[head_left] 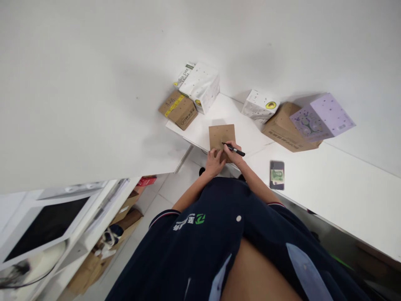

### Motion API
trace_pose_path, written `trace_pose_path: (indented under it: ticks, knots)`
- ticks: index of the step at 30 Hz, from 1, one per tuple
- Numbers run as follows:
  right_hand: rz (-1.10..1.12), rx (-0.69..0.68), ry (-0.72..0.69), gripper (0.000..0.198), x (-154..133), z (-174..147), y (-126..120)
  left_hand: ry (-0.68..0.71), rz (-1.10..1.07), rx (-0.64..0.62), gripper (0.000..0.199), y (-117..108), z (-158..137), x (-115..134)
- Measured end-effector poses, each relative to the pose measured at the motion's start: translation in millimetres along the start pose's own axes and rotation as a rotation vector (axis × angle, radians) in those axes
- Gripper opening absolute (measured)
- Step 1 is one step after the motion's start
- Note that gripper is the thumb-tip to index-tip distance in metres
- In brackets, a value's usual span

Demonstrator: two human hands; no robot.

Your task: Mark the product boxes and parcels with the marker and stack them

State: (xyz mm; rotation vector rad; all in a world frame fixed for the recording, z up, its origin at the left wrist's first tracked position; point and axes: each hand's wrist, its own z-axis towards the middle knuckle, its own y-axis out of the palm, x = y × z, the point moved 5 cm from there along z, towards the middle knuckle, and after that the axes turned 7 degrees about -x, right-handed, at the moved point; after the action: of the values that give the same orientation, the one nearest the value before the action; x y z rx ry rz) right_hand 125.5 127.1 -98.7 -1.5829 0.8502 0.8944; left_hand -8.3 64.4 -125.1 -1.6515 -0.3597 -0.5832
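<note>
Left of a brown cardboard "BOPP" box, my right grip holds a black pen; my spread left grip touches square brown cardboard.

two hands, one pen, three brown boxes, one lavender box, one phone, one banknote.

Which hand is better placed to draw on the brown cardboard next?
Probably the right hand: it holds the black pen, its tip over the brown cardboard. The left hand, penless, rests on the cardboard.
</note>
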Motion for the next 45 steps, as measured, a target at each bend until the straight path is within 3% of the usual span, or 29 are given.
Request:
trace_pose_path:
  ticks: [12,17,20,24,26,30,33,37,39,42,45]
  knots:
    - [0.088,0.03,0.013,0.026,-2,0,-4,-0.01,-0.012,0.005,0.053,-1,0,0]
    - [0.431,0.223,0.217,0.029,20,-2,-21,0.006,-0.024,0.015,0.05,1,-1,-3]
    - [0.393,0.352,0.417,0.03,51,-2,-47,0.021,-0.015,0.026,0.049,3,-1,-6]
    - [0.073,0.095,0.698,0.027,95,-2,-71,0.048,0.006,0.022,0.053,4,6,-6]
    - [0.012,0.029,0.729,0.026,107,-3,-77,0.056,0.008,0.015,0.054,4,11,-5]
    - [0.022,0.056,0.719,0.025,117,-9,-81,0.047,-0.009,0.018,0.055,2,16,-5]
    - [-0.04,0.113,0.703,0.037,121,-26,-91,0.04,-0.04,0.024,0.053,1,14,-6]
    - [-0.454,0.283,0.684,0.063,128,-75,-127,0.036,-0.06,0.021,0.049,0,11,-7]
    - [-0.586,0.327,0.772,0.085,138,-106,-143,0.034,-0.062,0.021,0.05,0,11,-6]
    - [-0.58,0.28,0.941,0.103,158,-146,-154,0.034,-0.064,0.024,0.05,0,10,-5]
    - [-0.528,0.236,1.003,0.096,172,-166,-158,0.044,-0.061,0.021,0.052,0,10,-5]
